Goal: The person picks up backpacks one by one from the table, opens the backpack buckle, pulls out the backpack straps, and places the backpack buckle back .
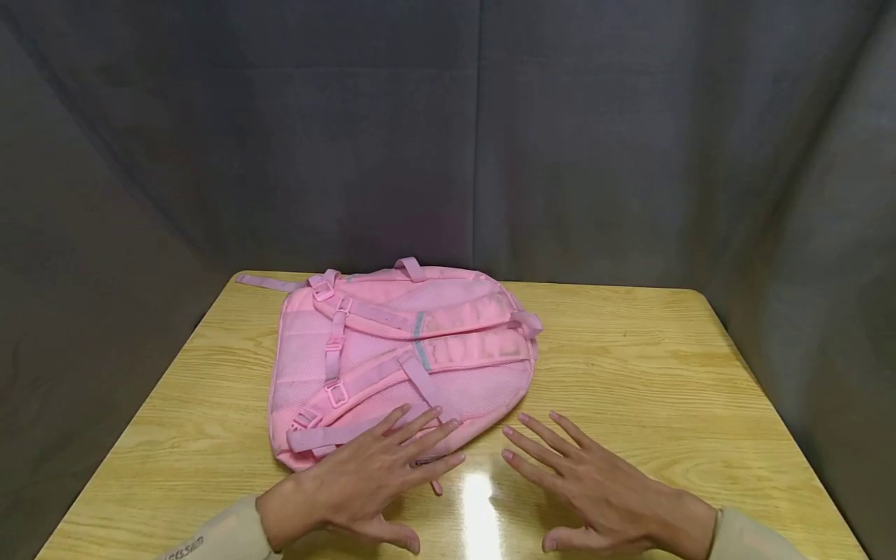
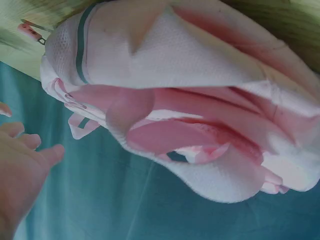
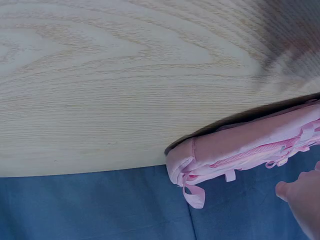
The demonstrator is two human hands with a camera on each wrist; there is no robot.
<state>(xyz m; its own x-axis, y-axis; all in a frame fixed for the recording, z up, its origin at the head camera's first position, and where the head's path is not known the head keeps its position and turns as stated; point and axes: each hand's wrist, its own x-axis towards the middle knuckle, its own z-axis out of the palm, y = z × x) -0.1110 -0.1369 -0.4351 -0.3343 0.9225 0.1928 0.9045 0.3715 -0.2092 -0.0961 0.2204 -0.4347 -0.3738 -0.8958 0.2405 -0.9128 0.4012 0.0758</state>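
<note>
A pink backpack (image 1: 392, 350) lies on the wooden table with its shoulder straps facing up and its top loop (image 1: 526, 323) toward the right. My left hand (image 1: 371, 482) has its fingers spread and overlaps the bag's near edge in the head view. To the right of the bag, my right hand (image 1: 595, 486) is spread too, palm down, holding nothing. In the left wrist view the backpack's side (image 2: 165, 55) and a looping strap (image 2: 220, 180) fill much of the picture, the left fingers (image 2: 50, 155) apart from them. The right wrist view has the bag's edge (image 3: 250, 145) beyond the right hand.
The light wooden table (image 1: 630, 365) has rounded far corners. Dark grey cloth (image 1: 588, 140) hangs behind it and along both sides. A zipper pull (image 2: 30, 32) sticks out from the bag, and a loose strap end (image 1: 269, 282) trails at its far left.
</note>
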